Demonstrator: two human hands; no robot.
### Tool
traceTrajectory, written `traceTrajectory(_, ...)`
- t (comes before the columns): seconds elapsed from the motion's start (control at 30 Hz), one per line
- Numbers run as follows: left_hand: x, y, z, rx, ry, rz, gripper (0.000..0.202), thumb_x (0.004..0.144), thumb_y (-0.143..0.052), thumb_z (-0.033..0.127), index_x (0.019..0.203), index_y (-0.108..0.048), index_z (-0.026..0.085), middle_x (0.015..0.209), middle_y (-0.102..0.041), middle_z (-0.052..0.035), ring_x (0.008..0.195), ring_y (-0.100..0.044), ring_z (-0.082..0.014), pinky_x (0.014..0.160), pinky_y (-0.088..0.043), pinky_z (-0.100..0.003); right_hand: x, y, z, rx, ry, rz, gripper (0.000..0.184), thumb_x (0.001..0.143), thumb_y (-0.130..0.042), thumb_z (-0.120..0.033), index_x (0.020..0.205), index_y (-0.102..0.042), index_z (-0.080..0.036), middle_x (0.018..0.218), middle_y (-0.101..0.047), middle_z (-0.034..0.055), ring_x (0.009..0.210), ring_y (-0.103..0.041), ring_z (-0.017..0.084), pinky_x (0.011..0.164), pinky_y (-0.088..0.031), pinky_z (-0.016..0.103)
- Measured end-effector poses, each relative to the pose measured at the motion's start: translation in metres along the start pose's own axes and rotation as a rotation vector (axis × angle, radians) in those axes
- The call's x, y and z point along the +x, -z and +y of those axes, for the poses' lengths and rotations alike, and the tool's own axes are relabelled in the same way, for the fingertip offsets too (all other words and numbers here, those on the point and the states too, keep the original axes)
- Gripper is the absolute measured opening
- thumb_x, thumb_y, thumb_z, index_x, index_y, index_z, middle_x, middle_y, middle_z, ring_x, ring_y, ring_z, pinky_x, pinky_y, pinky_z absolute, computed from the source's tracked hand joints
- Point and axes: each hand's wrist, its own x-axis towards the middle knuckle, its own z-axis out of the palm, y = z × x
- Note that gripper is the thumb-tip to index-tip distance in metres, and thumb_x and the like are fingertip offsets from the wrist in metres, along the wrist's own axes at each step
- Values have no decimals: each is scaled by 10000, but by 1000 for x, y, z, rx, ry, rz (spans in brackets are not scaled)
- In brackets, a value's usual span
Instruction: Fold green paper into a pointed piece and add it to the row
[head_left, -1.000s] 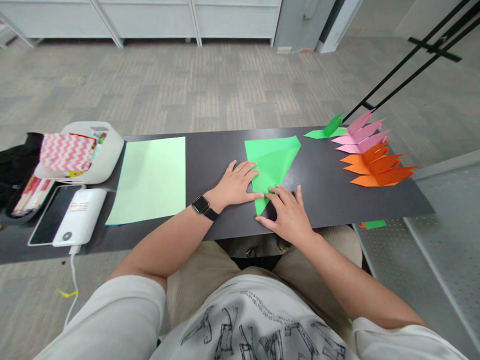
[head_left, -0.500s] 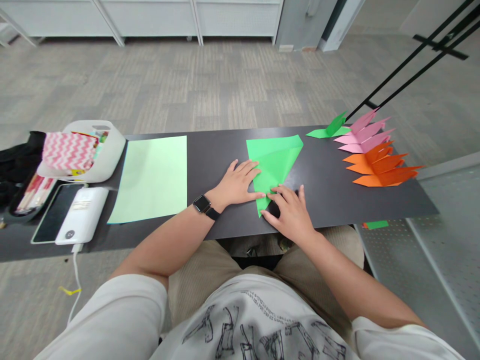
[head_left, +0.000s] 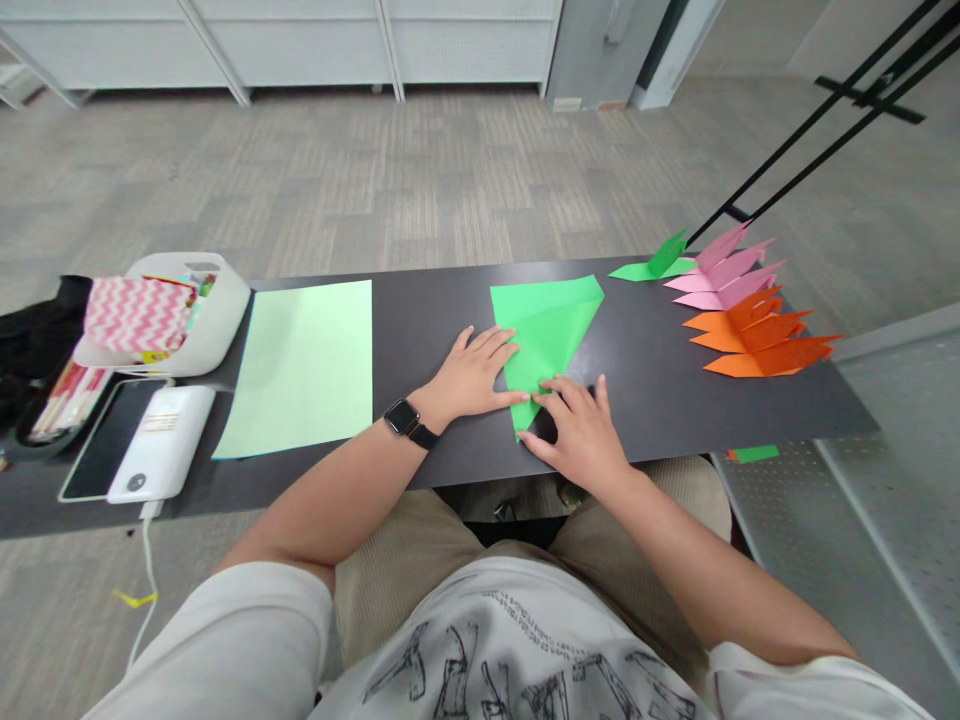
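Note:
A bright green paper (head_left: 553,325), folded into a pointed shape, lies on the dark table (head_left: 660,400) in front of me. My left hand (head_left: 471,375), with a black watch on its wrist, lies flat and open on the paper's left edge. My right hand (head_left: 579,430) rests at the paper's near tip, its fingers spread and pressing along the lower right fold. Neither hand lifts the paper off the table.
A pale green sheet (head_left: 304,365) lies flat to the left. Further left are a white basket (head_left: 214,320) with a zigzag pouch, a white power bank (head_left: 161,445) and a phone (head_left: 105,450). Folded green (head_left: 654,263), pink (head_left: 724,275) and orange (head_left: 757,340) paper shapes sit at the right.
My right hand's fingers have slid slightly along the fold at the paper's near tip. The left hand stays pressed in place.

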Motion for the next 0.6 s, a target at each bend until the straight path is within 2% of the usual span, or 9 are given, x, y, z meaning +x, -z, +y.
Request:
traceTrajectory(0.3,1,-1,-1,33,2,-12,830,990,-606,752,1623,-526,222,1787,-380,-113,1666,-315,-360,1379,-164,-623,-1,0,0,4,13,39,364,970,-738,-448,1262,-695,-235,1407,-704,173,1381,-624,398,1260,-204,831)
traceTrajectory(0.6,-1,3,3,27,-1,-15,787,1011,-617,701,1628,-520,221,1762,-420,-140,1641,-373,-342,1379,-183,-628,-1,0,0,7,11,39,371,964,-743,-436,1274,-698,-235,1405,-709,169,1379,-631,405,1264,-199,837)
